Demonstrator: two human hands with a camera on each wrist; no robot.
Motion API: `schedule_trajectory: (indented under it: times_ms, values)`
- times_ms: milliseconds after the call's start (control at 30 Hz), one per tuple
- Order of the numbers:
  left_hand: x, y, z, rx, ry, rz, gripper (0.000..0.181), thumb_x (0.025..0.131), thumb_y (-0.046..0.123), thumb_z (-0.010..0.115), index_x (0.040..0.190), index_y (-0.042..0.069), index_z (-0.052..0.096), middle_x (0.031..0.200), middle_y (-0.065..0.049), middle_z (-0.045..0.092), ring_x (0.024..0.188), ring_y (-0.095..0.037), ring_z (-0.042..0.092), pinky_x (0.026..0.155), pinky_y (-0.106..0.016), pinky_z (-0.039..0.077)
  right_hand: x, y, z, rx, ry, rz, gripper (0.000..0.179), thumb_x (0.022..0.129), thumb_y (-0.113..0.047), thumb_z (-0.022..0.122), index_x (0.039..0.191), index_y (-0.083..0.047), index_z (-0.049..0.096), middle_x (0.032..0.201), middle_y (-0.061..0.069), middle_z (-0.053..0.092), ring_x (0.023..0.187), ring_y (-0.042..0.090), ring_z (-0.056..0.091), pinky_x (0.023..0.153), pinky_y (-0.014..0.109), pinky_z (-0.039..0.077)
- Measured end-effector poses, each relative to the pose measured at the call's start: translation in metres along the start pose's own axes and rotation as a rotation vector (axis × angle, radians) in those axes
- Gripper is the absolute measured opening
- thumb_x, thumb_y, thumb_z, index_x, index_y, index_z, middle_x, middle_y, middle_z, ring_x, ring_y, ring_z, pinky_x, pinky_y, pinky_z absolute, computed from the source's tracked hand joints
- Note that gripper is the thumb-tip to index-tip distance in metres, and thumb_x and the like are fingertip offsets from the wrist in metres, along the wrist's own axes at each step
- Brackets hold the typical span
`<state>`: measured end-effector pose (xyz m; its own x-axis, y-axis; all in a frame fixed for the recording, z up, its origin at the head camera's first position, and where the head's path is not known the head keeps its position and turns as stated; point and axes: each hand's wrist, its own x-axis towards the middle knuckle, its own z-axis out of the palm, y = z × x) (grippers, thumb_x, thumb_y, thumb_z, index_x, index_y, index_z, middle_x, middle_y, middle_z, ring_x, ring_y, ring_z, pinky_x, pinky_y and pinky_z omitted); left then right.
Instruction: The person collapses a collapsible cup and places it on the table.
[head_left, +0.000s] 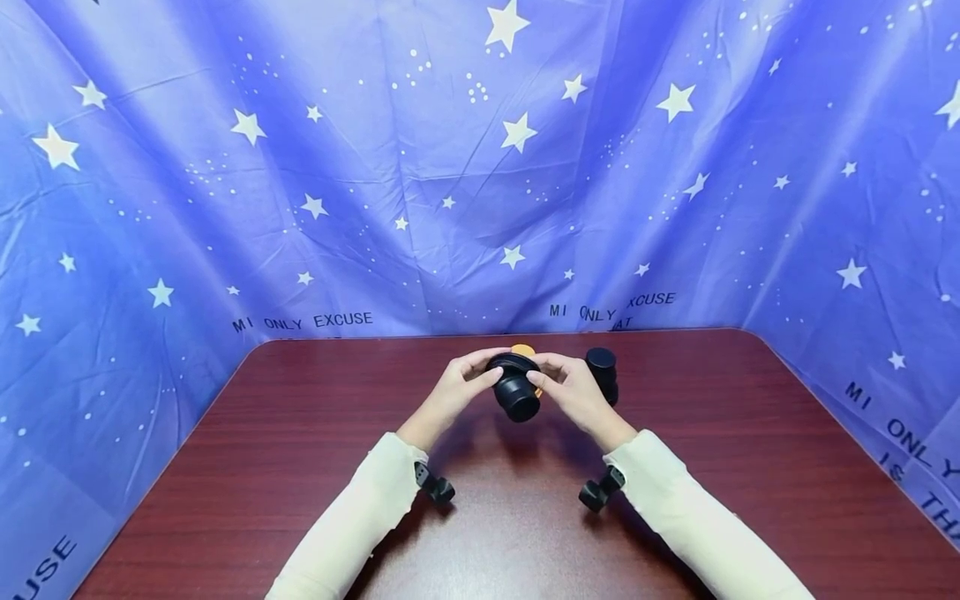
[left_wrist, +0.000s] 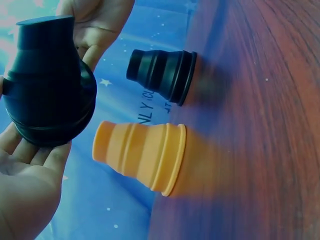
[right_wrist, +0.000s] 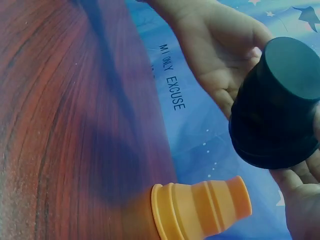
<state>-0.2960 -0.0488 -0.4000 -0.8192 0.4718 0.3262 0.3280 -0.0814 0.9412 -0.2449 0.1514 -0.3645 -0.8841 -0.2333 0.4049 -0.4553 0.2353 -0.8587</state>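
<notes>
A black collapsible cup (head_left: 517, 393) is held in the air between both hands, its wide rim toward the fingers and its narrow base pointing toward me. On the rim's left side, my left hand (head_left: 452, 392) grips with thumb in front and fingers behind. My right hand (head_left: 572, 385) pinches the opposite side in the same way. Behind the held cup, an orange collapsible cup (left_wrist: 140, 155) stands upside down on the table, partly hidden in the head view. A second black collapsible cup (left_wrist: 162, 75) stands upside down beyond the right hand.
The dark red wooden table (head_left: 300, 467) has rounded far corners. A blue curtain with white stars (head_left: 420, 167) hangs around its back and sides. Black wrist cameras (head_left: 435, 485) sit below both cream sleeves.
</notes>
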Motion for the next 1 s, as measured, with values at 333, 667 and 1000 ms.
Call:
schedule_trajectory:
  times_ms: [333, 667, 1000]
  values:
    - [-0.005, 0.031, 0.008, 0.098, 0.034, 0.012, 0.037, 0.089, -0.001, 0.061, 0.122, -0.014, 0.054, 0.114, -0.029, 0.061, 0.089, -0.006, 0.062, 0.078, -0.019, 0.049, -0.002, 0.006, -0.002, 0.052, 0.019, -0.017, 0.024, 0.089, 0.006, 0.058, 0.110, 0.017, 0.059, 0.093, 0.032, 0.064, 0.067, 0.004, 0.060, 0.063, 0.019, 0.050]
    - [-0.007, 0.030, 0.007, 0.185, 0.005, 0.004, 0.038, 0.088, 0.001, 0.063, 0.124, -0.009, 0.056, 0.117, -0.024, 0.061, 0.101, -0.016, 0.061, 0.081, -0.017, 0.048, 0.000, 0.026, -0.010, -0.004, -0.043, 0.027, 0.025, 0.091, -0.001, 0.059, 0.113, 0.010, 0.061, 0.099, 0.024, 0.067, 0.074, 0.004, 0.062, 0.070, 0.021, 0.051]
    - [-0.008, 0.036, 0.012, 0.302, -0.003, 0.052, 0.041, 0.085, 0.000, 0.067, 0.123, -0.010, 0.056, 0.121, -0.023, 0.059, 0.108, -0.030, 0.060, 0.083, -0.022, 0.050, 0.007, 0.033, -0.005, -0.108, -0.136, -0.016, 0.029, 0.089, -0.012, 0.065, 0.114, 0.003, 0.064, 0.108, 0.016, 0.067, 0.098, 0.019, 0.064, 0.084, 0.028, 0.052]
